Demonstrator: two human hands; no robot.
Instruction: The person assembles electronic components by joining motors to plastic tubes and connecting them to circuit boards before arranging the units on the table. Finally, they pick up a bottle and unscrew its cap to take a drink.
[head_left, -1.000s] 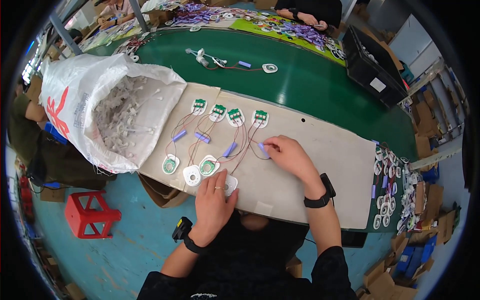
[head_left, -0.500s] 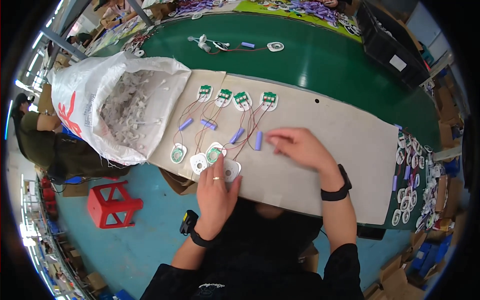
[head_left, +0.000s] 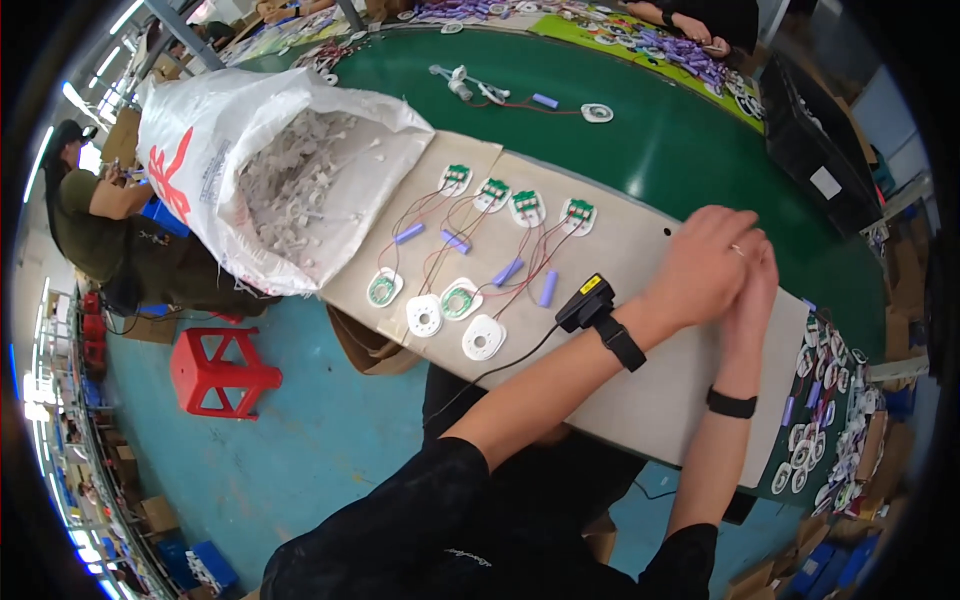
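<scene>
My left hand (head_left: 700, 262) reaches across to the right and meets my right hand (head_left: 756, 290) above the right part of the beige board (head_left: 620, 370). The fingers of both are bent and pressed together; anything between them is hidden. To the left, several wired assemblies lie in a row. Their green circuit boards (head_left: 578, 212) sit on white plates at the far side, with thin red and dark wires running to purple cylindrical cells (head_left: 548, 289). Nearer me lie white round-cornered discs, one plain with a centre hole (head_left: 483, 338), another with a green ring (head_left: 461, 299).
A white woven sack (head_left: 210, 190) of small white plastic parts leans at the board's left. One loose wired assembly (head_left: 596, 113) lies on the green table. More discs and cells (head_left: 815, 400) are piled at right, near a black crate (head_left: 815, 150). A red stool (head_left: 225, 372) stands on the floor.
My left hand has let go of the white discs and swung right to join my right hand, which has also moved right. The view has shifted; the wired assemblies stay laid out.
</scene>
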